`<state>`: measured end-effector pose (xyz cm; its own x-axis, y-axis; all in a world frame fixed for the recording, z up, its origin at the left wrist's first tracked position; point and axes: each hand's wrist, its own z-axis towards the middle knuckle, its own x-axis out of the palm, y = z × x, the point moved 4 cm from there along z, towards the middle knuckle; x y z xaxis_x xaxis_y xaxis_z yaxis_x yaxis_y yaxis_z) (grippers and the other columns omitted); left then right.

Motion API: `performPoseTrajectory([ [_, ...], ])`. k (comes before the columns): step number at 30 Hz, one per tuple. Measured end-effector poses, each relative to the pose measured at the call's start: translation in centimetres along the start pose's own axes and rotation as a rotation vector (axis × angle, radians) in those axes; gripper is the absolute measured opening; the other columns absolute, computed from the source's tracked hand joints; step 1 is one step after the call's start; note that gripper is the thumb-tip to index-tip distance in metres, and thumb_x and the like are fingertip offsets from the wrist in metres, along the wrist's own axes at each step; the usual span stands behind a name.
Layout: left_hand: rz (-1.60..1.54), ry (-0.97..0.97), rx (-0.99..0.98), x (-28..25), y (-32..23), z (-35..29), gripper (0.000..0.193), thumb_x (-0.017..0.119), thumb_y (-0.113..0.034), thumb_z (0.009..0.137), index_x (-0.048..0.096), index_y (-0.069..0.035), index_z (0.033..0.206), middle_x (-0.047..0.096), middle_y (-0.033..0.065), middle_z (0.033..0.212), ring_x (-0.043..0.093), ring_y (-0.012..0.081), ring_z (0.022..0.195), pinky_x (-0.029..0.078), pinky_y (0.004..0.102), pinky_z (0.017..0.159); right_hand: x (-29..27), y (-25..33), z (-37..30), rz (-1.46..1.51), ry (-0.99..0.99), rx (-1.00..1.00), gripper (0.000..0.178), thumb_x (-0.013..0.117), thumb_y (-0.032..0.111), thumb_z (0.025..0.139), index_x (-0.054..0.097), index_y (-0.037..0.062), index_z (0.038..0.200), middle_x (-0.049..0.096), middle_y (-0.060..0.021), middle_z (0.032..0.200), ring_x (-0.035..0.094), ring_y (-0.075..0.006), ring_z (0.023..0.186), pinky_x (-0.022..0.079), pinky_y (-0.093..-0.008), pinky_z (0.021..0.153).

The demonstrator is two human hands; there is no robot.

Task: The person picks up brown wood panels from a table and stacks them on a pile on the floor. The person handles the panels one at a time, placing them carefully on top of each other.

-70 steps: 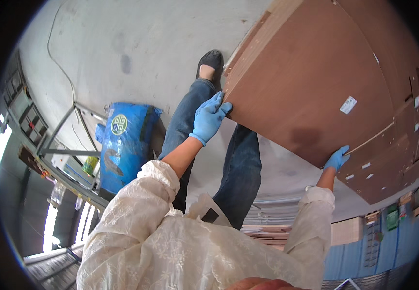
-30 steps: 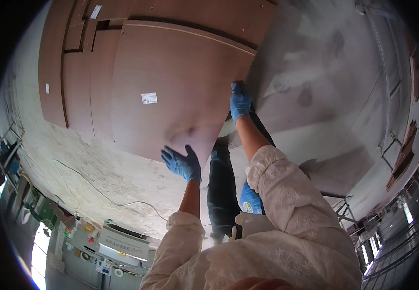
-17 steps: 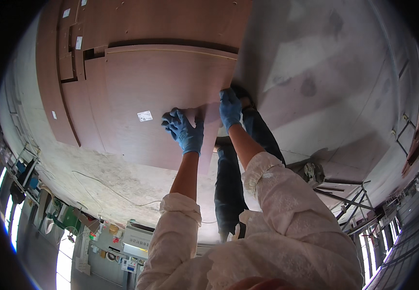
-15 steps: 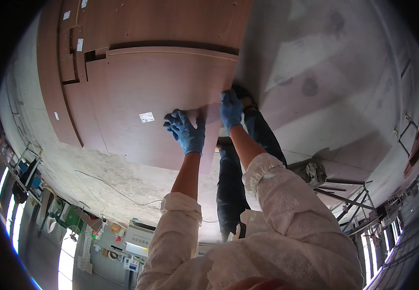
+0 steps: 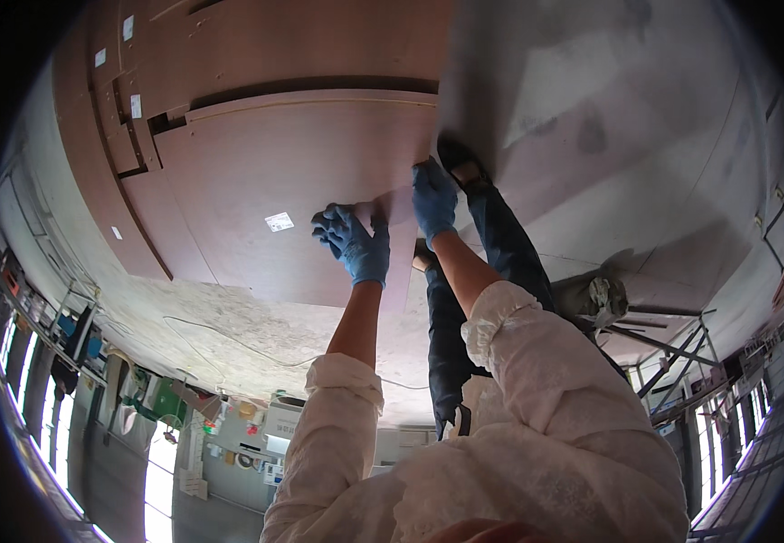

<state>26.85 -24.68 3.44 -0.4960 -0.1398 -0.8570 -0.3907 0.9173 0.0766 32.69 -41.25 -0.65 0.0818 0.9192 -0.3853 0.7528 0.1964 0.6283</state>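
Observation:
A large reddish-brown flat panel (image 5: 247, 167) lies in front of me. My left hand (image 5: 356, 246), in a blue glove, rests on its surface with bent fingers spread apart. Just left of those fingertips a small white label (image 5: 279, 222) is stuck on the panel. At the panel's right edge my right hand (image 5: 433, 197), also gloved in blue, is closed around the edge; its fingertips are partly hidden. Below both hands a shadow falls over the panel.
More brown panels (image 5: 319, 45) lie beyond and to the left, some with white labels. My shoe (image 5: 460, 161) stands close to the panel's right edge. A thin cable (image 5: 247, 346) runs over the floor. A metal frame (image 5: 672, 348) stands at the right.
The whole view has shifted a little. My hands keep nearly the same places on the panel, and my legs appear slightly farther right.

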Motion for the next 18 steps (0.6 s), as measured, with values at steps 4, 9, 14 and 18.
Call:
performPoseTrajectory([
  [4, 0.035, 0.048, -0.011, 0.09, -0.17, -0.11, 0.09, 0.056, -0.049, 0.095, 0.013, 0.003, 0.155, 0.009, 0.0385, 0.159, 0.01, 0.0579, 0.146, 0.013, 0.058, 0.12, 0.27, -0.83, 0.02, -0.013, -0.014, 0.126, 0.044, 0.053, 0.041, 0.098, 0.06, 0.0128, 0.131, 0.068, -0.0228, 0.114, 0.063, -0.0432, 0.108, 0.051, -0.0475, 0.09],
  [9, 0.023, 0.03, 0.042, -0.2, -0.31, -0.09, 0.092, 0.056, -0.05, 0.095, 0.013, 0.004, 0.155, 0.009, 0.0384, 0.159, 0.008, 0.0573, 0.147, 0.011, 0.0583, 0.12, 0.22, -0.71, -0.01, 0.01, -0.028, 0.112, 0.048, 0.053, 0.044, 0.099, 0.061, 0.0127, 0.134, 0.069, -0.0218, 0.114, 0.064, -0.0417, 0.108, 0.051, -0.0451, 0.092],
  [14, 0.033, 0.005, 0.06, 0.18, -0.15, -0.11, 0.091, 0.056, -0.05, 0.094, 0.015, 0.005, 0.154, 0.01, 0.0389, 0.158, 0.009, 0.0565, 0.147, 0.01, 0.059, 0.121, -0.09, -0.83, 0.09, -0.078, -0.007, 0.128, 0.049, 0.05, 0.047, 0.1, 0.061, 0.0124, 0.134, 0.069, -0.0237, 0.109, 0.065, -0.0431, 0.103, 0.051, -0.0462, 0.089],
  [18, 0.078, 0.06, -0.004, 0.59, 0.28, -0.08, 0.095, 0.058, -0.052, 0.092, 0.015, 0.006, 0.154, 0.012, 0.0391, 0.158, 0.011, 0.0562, 0.146, 0.008, 0.0592, 0.121, -0.05, -0.92, 0.51, -0.085, 0.074, 0.099, 0.047, 0.048, 0.048, 0.101, 0.063, 0.0125, 0.129, 0.068, -0.0249, 0.109, 0.064, -0.0442, 0.101, 0.051, -0.0473, 0.085],
])
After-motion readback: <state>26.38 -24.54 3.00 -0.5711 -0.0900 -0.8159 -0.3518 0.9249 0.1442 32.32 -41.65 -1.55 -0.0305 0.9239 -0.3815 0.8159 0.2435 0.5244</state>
